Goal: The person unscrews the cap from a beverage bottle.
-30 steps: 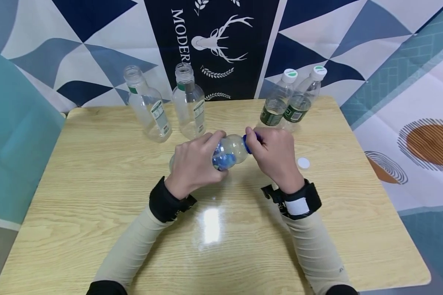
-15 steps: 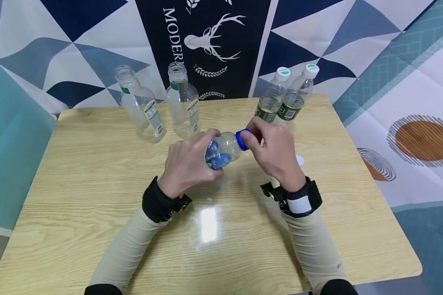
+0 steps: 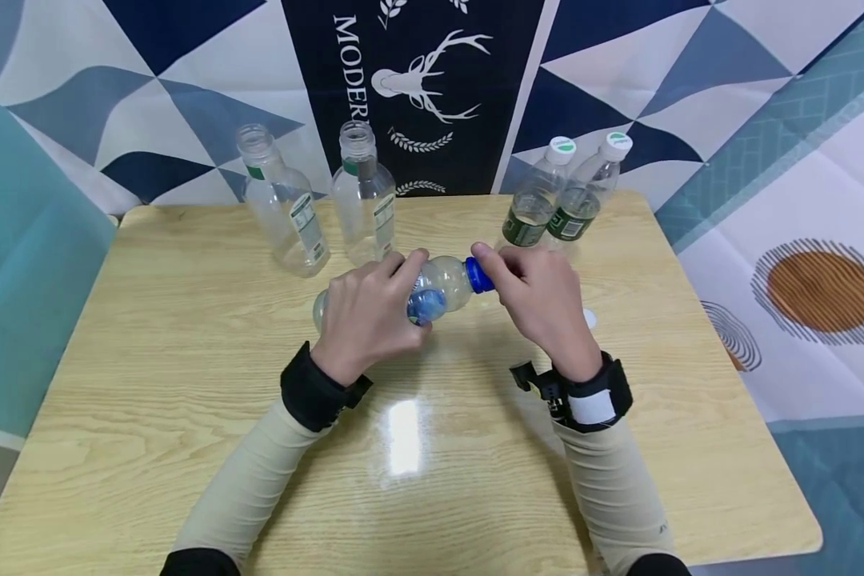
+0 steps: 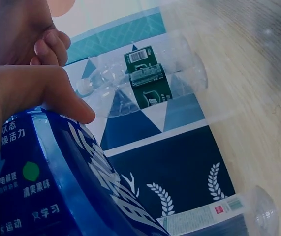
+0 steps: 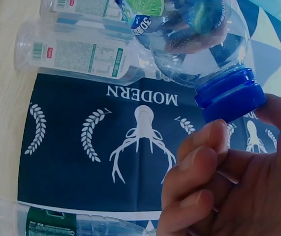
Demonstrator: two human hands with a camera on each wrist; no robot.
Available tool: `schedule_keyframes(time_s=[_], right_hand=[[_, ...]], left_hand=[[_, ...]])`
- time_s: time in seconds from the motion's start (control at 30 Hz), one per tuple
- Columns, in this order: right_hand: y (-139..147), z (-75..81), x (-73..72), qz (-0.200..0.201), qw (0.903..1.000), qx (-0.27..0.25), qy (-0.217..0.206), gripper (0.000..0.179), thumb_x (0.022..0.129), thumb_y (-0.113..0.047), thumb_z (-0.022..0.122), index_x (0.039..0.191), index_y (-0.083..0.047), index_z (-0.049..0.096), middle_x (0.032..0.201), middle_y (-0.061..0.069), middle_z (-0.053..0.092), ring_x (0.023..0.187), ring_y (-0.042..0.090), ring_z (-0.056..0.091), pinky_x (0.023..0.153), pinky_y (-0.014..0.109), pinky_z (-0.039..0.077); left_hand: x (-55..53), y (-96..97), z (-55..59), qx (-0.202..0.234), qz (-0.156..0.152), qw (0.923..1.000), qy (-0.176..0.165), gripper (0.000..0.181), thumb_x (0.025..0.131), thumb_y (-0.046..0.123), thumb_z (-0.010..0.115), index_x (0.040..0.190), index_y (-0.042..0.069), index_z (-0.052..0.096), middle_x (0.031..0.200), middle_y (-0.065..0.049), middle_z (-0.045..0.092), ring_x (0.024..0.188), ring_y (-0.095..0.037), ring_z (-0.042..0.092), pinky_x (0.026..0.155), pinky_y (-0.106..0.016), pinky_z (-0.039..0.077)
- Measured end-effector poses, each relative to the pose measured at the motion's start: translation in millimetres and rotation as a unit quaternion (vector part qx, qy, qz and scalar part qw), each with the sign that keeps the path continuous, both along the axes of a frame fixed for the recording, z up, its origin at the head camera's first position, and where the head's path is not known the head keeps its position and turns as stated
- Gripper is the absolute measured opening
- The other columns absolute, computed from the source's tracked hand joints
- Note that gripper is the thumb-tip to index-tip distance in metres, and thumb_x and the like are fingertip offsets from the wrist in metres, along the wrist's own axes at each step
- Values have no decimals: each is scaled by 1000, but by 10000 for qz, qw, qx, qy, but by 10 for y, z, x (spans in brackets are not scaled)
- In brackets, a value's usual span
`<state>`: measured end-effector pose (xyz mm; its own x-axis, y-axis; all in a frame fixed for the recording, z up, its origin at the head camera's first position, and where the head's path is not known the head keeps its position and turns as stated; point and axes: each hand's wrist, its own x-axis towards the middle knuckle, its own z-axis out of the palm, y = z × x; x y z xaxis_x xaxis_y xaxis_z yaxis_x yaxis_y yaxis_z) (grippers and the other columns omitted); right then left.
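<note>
A clear drink bottle [image 3: 449, 284] with a blue label [image 4: 81, 172] lies tilted sideways above the table. My left hand [image 3: 370, 316] grips it round the label, the base showing left of the hand. At its neck is a blue cap [image 3: 478, 274], which my right hand [image 3: 540, 300] pinches. The right wrist view shows the blue cap [image 5: 236, 101] on the neck, between thumb and index finger; the other fingers [image 5: 192, 167] are curled below it. A blue ring shows between cap and bottle shoulder.
Two uncapped clear bottles [image 3: 288, 212] stand at the back left. At the back right stand two white-capped bottles [image 3: 536, 200] with green labels, close behind my right hand. A loose white cap [image 3: 590, 318] lies on the wooden table [image 3: 187, 384], partly behind my right wrist.
My right hand has turned about the blue cap and changed its finger position, the thumb now laid along its top. The left hand keeps its grip on the bottle.
</note>
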<state>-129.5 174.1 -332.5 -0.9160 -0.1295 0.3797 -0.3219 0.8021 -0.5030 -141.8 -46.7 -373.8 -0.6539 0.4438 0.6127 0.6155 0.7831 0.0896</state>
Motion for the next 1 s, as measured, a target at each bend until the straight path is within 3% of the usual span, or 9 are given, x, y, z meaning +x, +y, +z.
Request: schedule_keyframes(time_s=[0.13, 0.23, 0.4, 0.57, 0.7, 0.8, 1.0], right_hand=[[7, 7, 1, 169, 9998, -113, -38, 51, 94, -55, 43, 65, -16, 55, 55, -5, 51, 50, 10, 47, 47, 33, 32], [24, 22, -7, 504, 9982, -335, -56, 41, 93, -51, 50, 78, -14, 59, 62, -4, 52, 54, 12, 46, 48, 32, 34], [64, 102, 16, 1416, 9854, -946, 38, 28, 88, -26, 67, 104, -3, 64, 81, -2, 61, 67, 10, 54, 59, 28, 46], [21, 283, 130, 1846, 9767, -1055, 287, 31, 80, -3, 72, 108, 7, 64, 85, 8, 64, 73, 15, 55, 62, 29, 47], [-53, 347, 172, 1629, 9789, -1152, 432, 19, 86, -4, 64, 101, 8, 64, 83, 11, 65, 70, 16, 55, 60, 30, 45], [-82, 294, 142, 1311, 9818, -1285, 480, 17, 92, -12, 60, 95, 4, 65, 80, 7, 65, 66, 14, 55, 59, 30, 45], [-4, 104, 8, 703, 9883, -1338, -201, 32, 92, -38, 59, 87, -6, 63, 70, -1, 62, 55, 10, 57, 50, 26, 46]], left_hand=[[-6, -5, 1, 49, -24, 9999, -133, 70, 55, 48, 67, 116, 14, 59, 85, -4, 61, 57, -18, 52, 40, -34, 41], [-17, -18, 15, 128, -46, 9992, -365, 73, 53, 50, 70, 117, 15, 59, 86, -3, 61, 57, -16, 50, 40, -32, 39], [-45, -48, 43, 275, -149, 9963, -801, 80, 50, 53, 75, 119, 18, 56, 90, -1, 62, 59, -14, 49, 41, -30, 38], [-51, -53, 39, 304, -224, 9947, -953, 79, 49, 52, 75, 119, 20, 55, 90, 0, 62, 60, -13, 49, 41, -30, 39], [-38, -40, 41, 301, -214, 9963, -779, 76, 50, 49, 74, 117, 19, 56, 86, 1, 60, 60, -13, 49, 41, -31, 39], [-21, -27, 42, 221, -194, 9981, -533, 73, 52, 48, 73, 116, 17, 57, 85, 0, 60, 60, -15, 50, 40, -33, 40], [-7, -16, 38, 152, -95, 9995, -276, 72, 53, 47, 70, 117, 16, 58, 85, -1, 60, 60, -16, 50, 39, -34, 41]])
